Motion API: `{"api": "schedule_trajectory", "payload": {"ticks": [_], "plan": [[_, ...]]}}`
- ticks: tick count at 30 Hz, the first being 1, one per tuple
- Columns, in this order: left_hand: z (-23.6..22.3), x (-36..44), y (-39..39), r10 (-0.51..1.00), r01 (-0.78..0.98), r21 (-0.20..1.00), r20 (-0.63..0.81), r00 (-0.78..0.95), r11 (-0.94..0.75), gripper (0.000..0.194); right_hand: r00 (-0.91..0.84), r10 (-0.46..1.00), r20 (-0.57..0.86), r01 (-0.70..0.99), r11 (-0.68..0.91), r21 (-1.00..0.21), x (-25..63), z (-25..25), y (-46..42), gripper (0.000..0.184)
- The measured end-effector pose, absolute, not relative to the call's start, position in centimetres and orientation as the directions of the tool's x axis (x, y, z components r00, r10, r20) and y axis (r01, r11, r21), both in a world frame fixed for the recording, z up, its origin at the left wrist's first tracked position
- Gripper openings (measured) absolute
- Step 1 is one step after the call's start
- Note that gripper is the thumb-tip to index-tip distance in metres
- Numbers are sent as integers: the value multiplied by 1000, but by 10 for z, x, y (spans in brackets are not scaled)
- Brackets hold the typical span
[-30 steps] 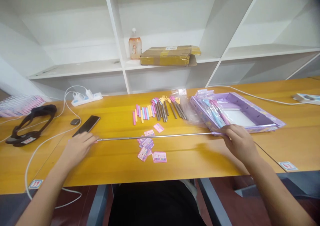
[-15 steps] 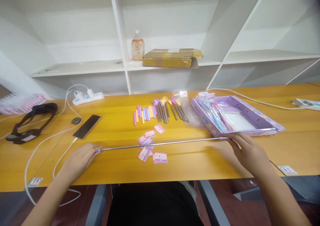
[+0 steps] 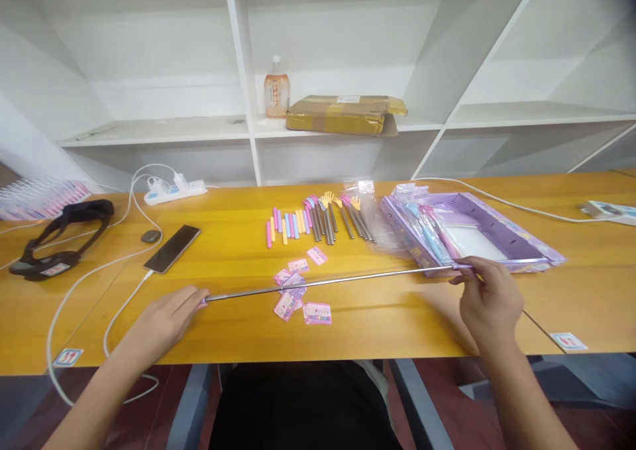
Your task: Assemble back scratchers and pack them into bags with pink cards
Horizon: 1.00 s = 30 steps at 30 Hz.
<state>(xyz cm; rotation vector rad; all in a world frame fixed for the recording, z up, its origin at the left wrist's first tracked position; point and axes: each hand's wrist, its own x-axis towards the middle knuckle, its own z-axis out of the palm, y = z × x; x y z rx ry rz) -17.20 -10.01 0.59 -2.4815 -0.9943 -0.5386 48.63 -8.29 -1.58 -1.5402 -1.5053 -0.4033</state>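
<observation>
Rod, slim and silver with purple ends, stretched level with a person's two bare hands across an orange-yellow worktop, passing over a loose pile of pink cards. Left of the cards, the left hand grips one end with its fingers curled round it. Right of the cards, the right hand pinches the other end between thumb and fingers. Whether the rod brushes the cards or hangs just over them is hard to tell from this angle. Behind the cards lie pastel sticks in a row; behind and to their right, grey-shafted scratchers with little hand-shaped heads. Farther right of the cards, a purple tray holds bagged pieces. Well left of the cards lies a dark phone. On a white shelf beyond the cards are an orange-tinted bottle and a taped cardboard box.
</observation>
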Motion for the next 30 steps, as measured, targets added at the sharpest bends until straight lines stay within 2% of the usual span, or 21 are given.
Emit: {"api": "schedule_trajectory", "payload": {"ticks": [2,4,6,8,9,13,18,20,26,30], "plan": [[11,-157,-106,557,712,-224,487,673,-665,27,222,603,767,896,183,-403,465,-13,-76,25],[13,-130,-110,558,715,-226,488,671,-662,28,148,639,755,875,272,-401,427,-14,-74,21],[10,-95,-113,551,708,-230,487,678,-667,30,-33,653,756,828,442,-346,375,-21,-82,23],[3,-59,-114,558,687,-244,431,709,-685,28,-356,608,710,710,670,-217,321,-31,-95,39],[0,-44,-114,569,673,-232,386,726,-702,28,-423,585,692,668,717,-197,297,-36,-102,44],[-12,-21,-112,643,677,-115,234,729,-727,32,-511,566,646,617,765,-183,256,-41,-118,36],[-20,-26,-111,676,683,-21,130,726,-730,67,-521,573,633,653,745,-137,268,-37,-114,22],[-23,-25,-111,685,690,-11,109,721,-724,74,-530,599,600,668,731,-139,268,-38,-112,17],[-30,-25,-109,676,678,14,96,731,-735,72,-529,611,588,666,729,-159,267,-39,-112,16],[-25,-23,-111,684,673,129,80,725,-728,76,-569,569,594,685,727,-41,267,-27,-114,18]]}}
